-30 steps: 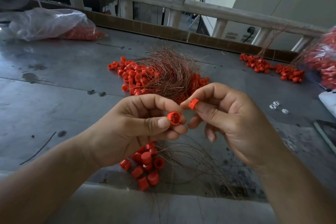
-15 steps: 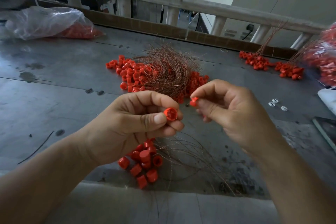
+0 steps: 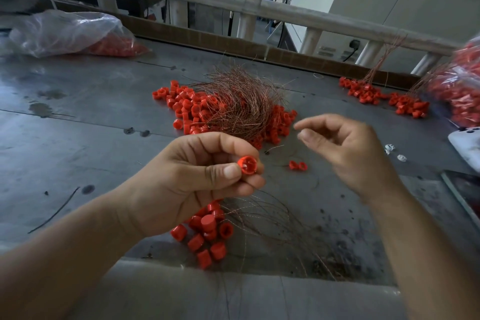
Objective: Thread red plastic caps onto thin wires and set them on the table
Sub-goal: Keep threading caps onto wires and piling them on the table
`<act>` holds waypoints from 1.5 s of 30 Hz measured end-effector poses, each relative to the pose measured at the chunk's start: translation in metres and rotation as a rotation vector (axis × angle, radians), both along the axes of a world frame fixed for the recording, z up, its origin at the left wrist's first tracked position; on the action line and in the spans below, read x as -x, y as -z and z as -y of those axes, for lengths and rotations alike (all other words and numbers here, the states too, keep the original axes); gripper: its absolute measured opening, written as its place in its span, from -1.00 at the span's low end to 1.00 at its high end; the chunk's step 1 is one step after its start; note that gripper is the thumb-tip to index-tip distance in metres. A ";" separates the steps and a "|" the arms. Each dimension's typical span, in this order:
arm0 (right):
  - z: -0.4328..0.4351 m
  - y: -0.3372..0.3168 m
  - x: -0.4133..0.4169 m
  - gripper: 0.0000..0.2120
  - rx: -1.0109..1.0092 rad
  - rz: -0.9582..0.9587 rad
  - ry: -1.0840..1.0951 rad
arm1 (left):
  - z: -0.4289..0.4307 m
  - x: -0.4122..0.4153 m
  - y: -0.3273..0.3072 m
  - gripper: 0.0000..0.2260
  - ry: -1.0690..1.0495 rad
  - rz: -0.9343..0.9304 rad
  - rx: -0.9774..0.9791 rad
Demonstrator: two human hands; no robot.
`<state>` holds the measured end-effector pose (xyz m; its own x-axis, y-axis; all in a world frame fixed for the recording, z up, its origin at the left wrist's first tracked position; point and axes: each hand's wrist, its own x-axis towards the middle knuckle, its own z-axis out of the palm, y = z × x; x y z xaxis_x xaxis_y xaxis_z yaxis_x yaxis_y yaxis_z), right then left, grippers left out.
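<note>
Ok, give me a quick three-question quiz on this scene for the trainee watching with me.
1. Which hand pinches the single red cap? A) left B) right C) neither
2. True or false: the right hand grips a red cap.
3. Fill in: the tangle of copper wires lies over a loose pile of red ____.

Key: 1 A, the left hand pinches it between thumb and fingers; 2 false, its fingers are loosely curled and no cap shows in them; 3 caps.
</note>
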<state>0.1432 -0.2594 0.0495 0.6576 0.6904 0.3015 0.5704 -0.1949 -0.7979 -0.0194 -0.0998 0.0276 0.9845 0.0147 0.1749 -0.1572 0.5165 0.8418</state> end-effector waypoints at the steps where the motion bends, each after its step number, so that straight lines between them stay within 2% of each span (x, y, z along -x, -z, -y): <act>1: -0.002 -0.007 0.013 -0.84 -0.063 -0.112 -0.184 | 0.000 0.000 0.000 -0.84 0.004 0.001 0.002; 2: -0.005 -0.010 0.026 -0.74 -0.058 -0.183 -0.347 | 0.000 0.000 -0.001 -0.84 0.004 0.000 0.007; 4: -0.010 -0.007 0.042 -0.59 0.043 -0.177 -0.527 | 0.000 0.000 -0.001 -0.84 -0.009 -0.007 0.013; 7: -0.013 -0.003 0.046 -0.60 0.089 -0.156 -0.466 | 0.000 -0.001 -0.001 -0.84 -0.024 -0.014 0.021; 11: -0.010 0.000 0.043 -0.44 0.102 -0.220 -0.480 | 0.001 -0.001 -0.001 -0.83 -0.045 -0.017 0.048; 14: -0.012 0.002 0.043 -0.58 0.088 -0.202 -0.467 | 0.000 -0.001 -0.002 -0.82 -0.044 -0.015 0.061; 17: -0.011 0.001 0.041 -0.75 -0.009 -0.241 -0.428 | 0.000 -0.001 -0.002 -0.83 -0.084 -0.018 0.053; 20: -0.012 -0.001 0.041 -0.95 -0.060 -0.168 -0.409 | 0.001 -0.001 -0.003 -0.82 -0.106 -0.031 0.044; 26: -0.013 0.000 0.045 -0.96 -0.013 0.052 -0.305 | 0.002 -0.003 -0.003 -0.79 -0.191 -0.058 -0.008; 31: -0.012 -0.002 0.046 -0.93 -0.017 0.140 -0.289 | 0.003 -0.004 -0.002 -0.81 -0.201 -0.071 -0.044; 45: -0.010 0.001 0.049 -0.91 -0.003 0.126 -0.264 | 0.005 -0.003 0.001 -0.78 -0.230 -0.102 -0.160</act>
